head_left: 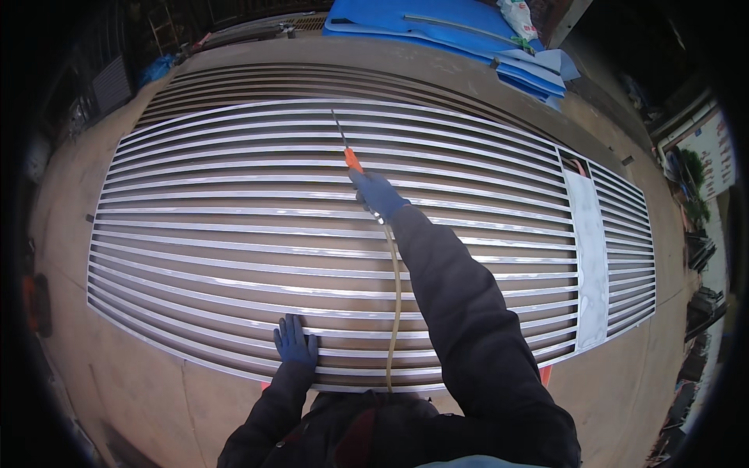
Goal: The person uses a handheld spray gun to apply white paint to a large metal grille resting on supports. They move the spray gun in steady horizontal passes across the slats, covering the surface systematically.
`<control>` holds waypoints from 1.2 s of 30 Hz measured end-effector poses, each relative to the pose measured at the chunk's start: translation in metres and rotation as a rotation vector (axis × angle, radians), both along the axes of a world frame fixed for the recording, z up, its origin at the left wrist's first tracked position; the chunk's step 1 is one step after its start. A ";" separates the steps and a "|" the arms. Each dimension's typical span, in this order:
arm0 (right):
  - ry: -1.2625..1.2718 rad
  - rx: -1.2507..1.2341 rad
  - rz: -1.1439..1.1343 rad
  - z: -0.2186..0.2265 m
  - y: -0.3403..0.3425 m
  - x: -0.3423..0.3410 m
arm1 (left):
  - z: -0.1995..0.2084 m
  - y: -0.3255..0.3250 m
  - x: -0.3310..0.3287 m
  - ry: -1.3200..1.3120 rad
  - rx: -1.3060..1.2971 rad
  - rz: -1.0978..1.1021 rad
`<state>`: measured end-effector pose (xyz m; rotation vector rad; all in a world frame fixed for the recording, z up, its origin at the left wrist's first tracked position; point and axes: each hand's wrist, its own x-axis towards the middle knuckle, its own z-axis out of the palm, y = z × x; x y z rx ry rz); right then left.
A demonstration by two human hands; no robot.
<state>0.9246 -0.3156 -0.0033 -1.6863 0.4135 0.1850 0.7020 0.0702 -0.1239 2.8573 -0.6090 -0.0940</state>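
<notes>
A large slatted metal panel (312, 271) lies flat before me, its pale bars running left to right. Gloved in blue, my right hand (375, 195) reaches over its far half, closed round an orange air blow gun (353, 160). The gun's thin dark nozzle points away toward the panel's far edge. From its lower end a yellowish hose (396, 288) runs back across the slats to my body. My left hand (293, 340), also in a blue glove, rests on the near slats with its fingers stretched out and nothing held.
A smooth grey-white plate (591, 257) spans the panel's right part. Beyond the panel lies a second, darker slatted piece (234, 76). Blue sheets (421, 23) are stacked at the back, with a white bag (518, 17) on them. Cluttered shelves line the right side.
</notes>
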 end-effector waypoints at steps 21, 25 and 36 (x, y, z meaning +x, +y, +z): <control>-0.028 0.127 0.259 0.033 0.068 0.106 | 0.006 -0.003 0.005 -0.043 0.008 -0.024; -0.076 0.199 0.165 0.023 0.115 0.148 | 0.007 -0.002 0.005 0.046 0.020 0.021; -0.024 0.177 0.139 -0.022 0.185 0.200 | 0.008 0.004 0.009 0.077 -0.043 0.016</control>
